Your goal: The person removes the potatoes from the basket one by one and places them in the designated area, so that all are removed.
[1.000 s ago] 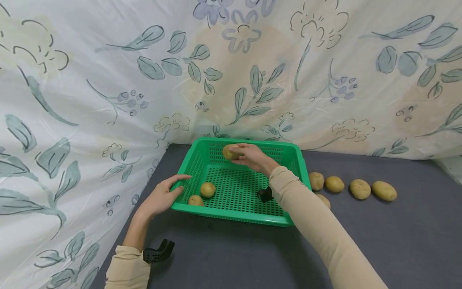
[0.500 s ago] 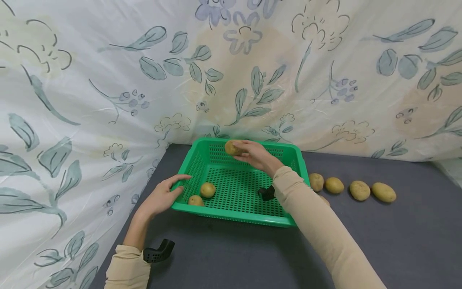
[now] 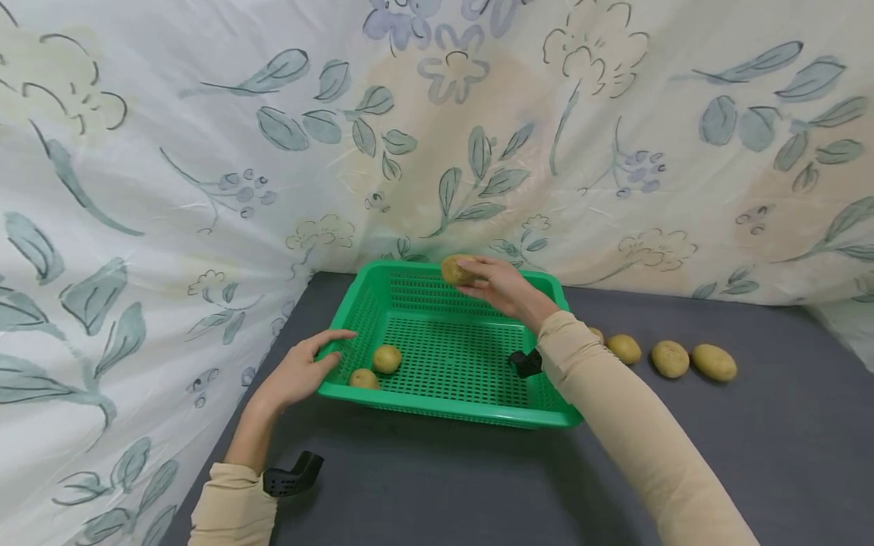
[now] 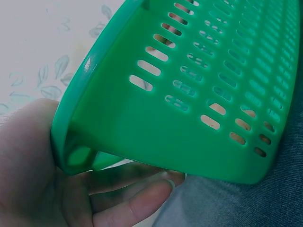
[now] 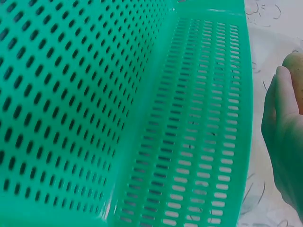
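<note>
A green perforated plastic basket (image 3: 454,406) stands on the dark table. My left hand (image 3: 298,369) grips the basket's left rim; in the left wrist view its fingers (image 4: 137,203) curl under the edge. My right hand (image 3: 501,287) pinches a yellow-brown potato (image 3: 456,270) between thumb and fingers, raised over the basket's back rim. In the right wrist view this potato (image 5: 297,80) shows only partly, at the right edge. Inside the basket, at its left end, lie two potatoes, one round (image 3: 387,359) and one nearer the front corner (image 3: 364,378).
To the basket's right, several potatoes lie in a row, among them an oval one (image 3: 714,362), a round one (image 3: 670,359) and another (image 3: 624,349) beside my right sleeve (image 3: 635,417). A floral curtain (image 3: 437,152) hangs behind and along the left of the table (image 3: 437,485).
My right hand has risen slightly and moved right with the potato, from inside the basket's back wall to its back rim. The left hand keeps its grip on the rim.
</note>
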{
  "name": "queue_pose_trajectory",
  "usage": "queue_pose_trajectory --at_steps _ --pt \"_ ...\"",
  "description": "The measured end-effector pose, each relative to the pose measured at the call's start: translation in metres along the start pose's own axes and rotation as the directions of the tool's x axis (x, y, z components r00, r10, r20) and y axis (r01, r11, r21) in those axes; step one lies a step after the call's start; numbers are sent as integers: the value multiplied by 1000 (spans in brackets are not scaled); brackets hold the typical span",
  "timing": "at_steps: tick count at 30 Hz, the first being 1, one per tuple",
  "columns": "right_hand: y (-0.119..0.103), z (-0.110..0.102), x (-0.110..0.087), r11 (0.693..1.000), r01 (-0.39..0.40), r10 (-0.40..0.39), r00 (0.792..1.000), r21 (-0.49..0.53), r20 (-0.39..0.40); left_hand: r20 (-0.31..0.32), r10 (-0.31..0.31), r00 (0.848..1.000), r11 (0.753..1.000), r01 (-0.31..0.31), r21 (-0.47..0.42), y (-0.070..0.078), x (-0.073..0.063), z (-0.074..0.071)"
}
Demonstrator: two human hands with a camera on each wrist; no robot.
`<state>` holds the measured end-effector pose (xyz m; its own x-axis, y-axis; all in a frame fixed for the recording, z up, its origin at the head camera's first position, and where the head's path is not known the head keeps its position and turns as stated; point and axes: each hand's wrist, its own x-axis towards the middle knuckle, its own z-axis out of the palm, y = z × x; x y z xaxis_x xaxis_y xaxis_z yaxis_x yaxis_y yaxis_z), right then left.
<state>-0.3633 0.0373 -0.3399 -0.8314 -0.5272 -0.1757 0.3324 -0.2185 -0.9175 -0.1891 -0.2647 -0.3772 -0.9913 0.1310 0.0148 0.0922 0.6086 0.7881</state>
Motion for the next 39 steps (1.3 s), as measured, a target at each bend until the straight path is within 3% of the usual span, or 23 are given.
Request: queue_pose_trajectory --at_steps 27,39 --pt "-30 -27 -47 999 54 -53 998 7 -44 -9 12 1000 1000 -12 -4 1 -1 0" --pt "-47 -42 -78 996 82 -83 995 -17 -64 -3 15 1000 1000 -15 8 2 0 0"
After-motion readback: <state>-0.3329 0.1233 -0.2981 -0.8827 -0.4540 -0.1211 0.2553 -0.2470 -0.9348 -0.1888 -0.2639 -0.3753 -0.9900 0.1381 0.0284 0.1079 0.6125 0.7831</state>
